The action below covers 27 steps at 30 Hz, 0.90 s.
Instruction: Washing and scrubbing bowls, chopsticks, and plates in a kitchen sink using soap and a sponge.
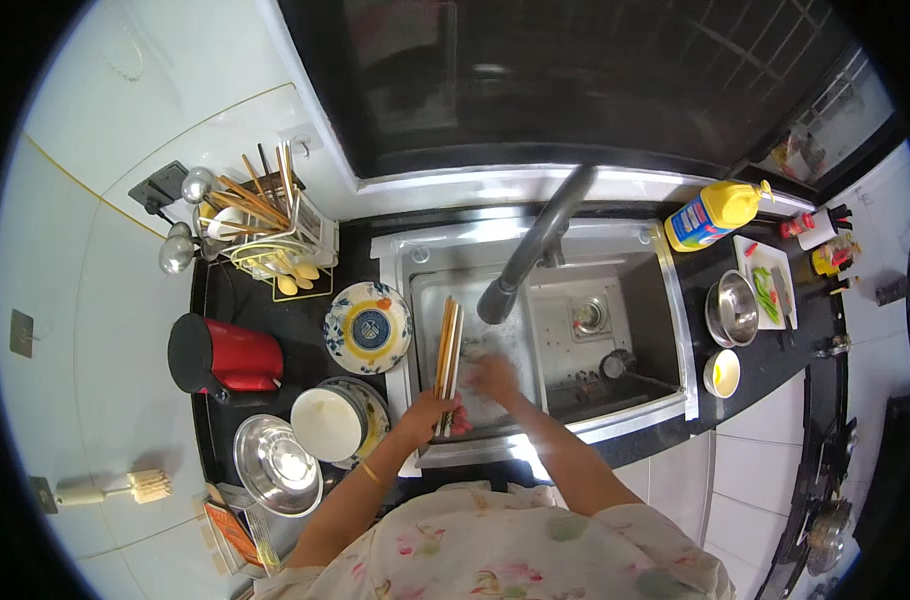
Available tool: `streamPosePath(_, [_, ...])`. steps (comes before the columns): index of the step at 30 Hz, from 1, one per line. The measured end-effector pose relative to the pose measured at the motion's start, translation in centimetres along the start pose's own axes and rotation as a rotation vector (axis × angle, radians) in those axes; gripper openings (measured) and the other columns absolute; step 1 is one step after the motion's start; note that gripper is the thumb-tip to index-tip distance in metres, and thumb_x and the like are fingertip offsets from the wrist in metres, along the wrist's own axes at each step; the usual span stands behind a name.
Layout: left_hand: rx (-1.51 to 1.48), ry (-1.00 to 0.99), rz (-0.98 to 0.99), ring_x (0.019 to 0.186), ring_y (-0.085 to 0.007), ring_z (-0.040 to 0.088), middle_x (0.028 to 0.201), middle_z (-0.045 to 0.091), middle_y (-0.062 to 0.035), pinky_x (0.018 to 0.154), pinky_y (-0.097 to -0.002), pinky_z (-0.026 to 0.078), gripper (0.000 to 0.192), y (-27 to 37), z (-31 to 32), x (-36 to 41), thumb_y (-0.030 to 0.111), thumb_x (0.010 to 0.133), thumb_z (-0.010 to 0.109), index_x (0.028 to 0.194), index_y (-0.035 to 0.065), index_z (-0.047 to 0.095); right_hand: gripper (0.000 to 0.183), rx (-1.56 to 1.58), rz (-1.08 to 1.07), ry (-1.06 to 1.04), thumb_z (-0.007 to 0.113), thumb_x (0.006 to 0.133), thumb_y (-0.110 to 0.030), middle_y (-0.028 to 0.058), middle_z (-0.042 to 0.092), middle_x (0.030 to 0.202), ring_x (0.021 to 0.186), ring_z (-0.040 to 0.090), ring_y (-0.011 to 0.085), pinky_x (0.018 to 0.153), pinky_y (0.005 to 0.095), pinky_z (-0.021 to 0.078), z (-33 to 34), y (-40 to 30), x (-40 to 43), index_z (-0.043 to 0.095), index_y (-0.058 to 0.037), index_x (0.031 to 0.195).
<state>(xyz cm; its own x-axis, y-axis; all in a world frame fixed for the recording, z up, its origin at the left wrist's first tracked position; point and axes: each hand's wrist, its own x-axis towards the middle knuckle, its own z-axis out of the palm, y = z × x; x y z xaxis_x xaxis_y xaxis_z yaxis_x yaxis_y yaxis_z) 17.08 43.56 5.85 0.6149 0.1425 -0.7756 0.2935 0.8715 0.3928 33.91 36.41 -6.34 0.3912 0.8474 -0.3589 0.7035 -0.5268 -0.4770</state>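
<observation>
A bundle of chopsticks (449,349), some wooden and some pale, is gripped near its lower end by my left hand (428,416). They point away from me over the left part of the sink (537,431). Just to their right is my right hand (492,379), blurred, so its fingers and anything in them cannot be made out. A dark faucet (526,255) reaches over the sink, its head beyond my hands. In the right basin lie a drain strainer (590,315) and a dark ladle-like utensil (616,365).
Left of the sink stand a patterned plate (368,328), a white bowl (327,424), a steel basin (278,465), a red kettle (245,356) and a utensil rack (297,255). Rightward are a yellow detergent bottle (706,217), a steel bowl (732,307), a small bowl (721,373) and a cutting board (751,259) holding a knife (783,296).
</observation>
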Motion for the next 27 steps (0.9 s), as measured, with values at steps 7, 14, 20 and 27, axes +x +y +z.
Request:
streamPosePath(7, [0.101, 0.048, 0.023, 0.047, -0.016, 0.049, 0.061, 0.05, -0.0058, 0.037, -0.0295, 0.039, 0.01, -0.7, -1.6, 3.8, 0.01, 0.081, 0.056, 0.085, 0.0023, 0.051, 0.025, 1.367, 0.27, -0.122, 0.069, 0.073, -0.013, 0.001, 0.061, 0.082, 0.075, 0.058, 0.0098, 0.06, 0.0262, 0.0469, -9.4, -4.4, -8.8, 0.061, -0.009, 0.096])
streamPosePath(14, [0.3, 0.002, 0.055, 0.041, -0.0138, 0.04, 0.055, 0.043, -0.0034, 0.036, -0.0283, 0.031, 0.014, -1.5, 4.9, 0.5, 0.013, 0.077, 0.056, 0.074, 0.0069, 0.045, 0.04, 0.596, -0.064, 0.478, 0.065, 0.075, -0.022, 0.0162, 0.052, 0.095, 0.079, 0.057, 0.0284, 0.067, 0.0356, 0.0469, -6.1, -6.8, -8.2, 0.054, -0.0082, 0.111])
streamPosePath(20, [0.286, -0.045, 0.032, 0.04, -0.0126, 0.036, 0.051, 0.039, -0.0027, 0.035, -0.0285, 0.03, 0.016, -1.8, 3.1, -2.7, 0.011, 0.08, 0.056, 0.071, 0.0071, 0.042, 0.046, 0.344, 0.054, 0.504, 0.059, 0.077, -0.03, 0.0237, 0.046, 0.102, 0.087, 0.054, 0.0406, 0.072, 0.0445, 0.0456, -7.6, -7.2, -4.4, 0.047, -0.01, 0.117])
streamPosePath(27, [0.204, -0.052, -0.043, 0.038, -0.0118, 0.034, 0.051, 0.038, -0.0012, 0.033, -0.0272, 0.028, 0.02, -0.7, 1.6, -7.3, 0.013, 0.082, 0.055, 0.069, 0.0072, 0.042, 0.047, 0.313, 0.265, 0.334, 0.049, 0.081, -0.039, 0.0259, 0.048, 0.107, 0.092, 0.055, 0.04, 0.075, 0.0458, 0.046, -5.8, -2.5, 2.4, 0.045, -0.0133, 0.12])
